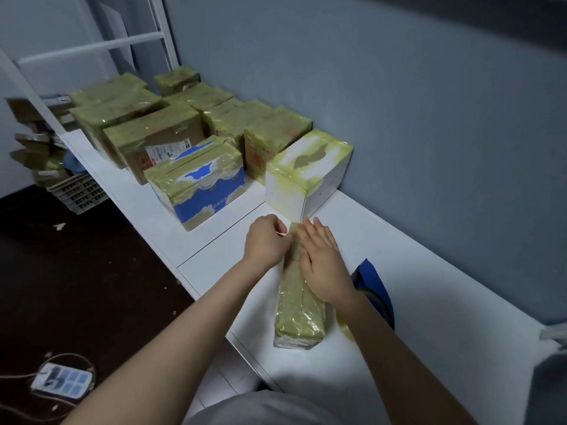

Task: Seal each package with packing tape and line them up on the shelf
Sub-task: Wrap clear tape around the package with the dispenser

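On the white counter (414, 271), the left hand (265, 237) pinched the taped package (299, 317) at its far end while the right hand (322, 259) pressed flat on it.

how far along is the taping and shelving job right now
Done: cardboard boxes wrapped in yellowish tape stand lined up on the white shelf, a white taped box nearest. In hand: the long narrow tape-wrapped package; the left hand pinches its far end, the right hand presses flat on top. Left: setting it in the line. The blue tape dispenser lies beside it.
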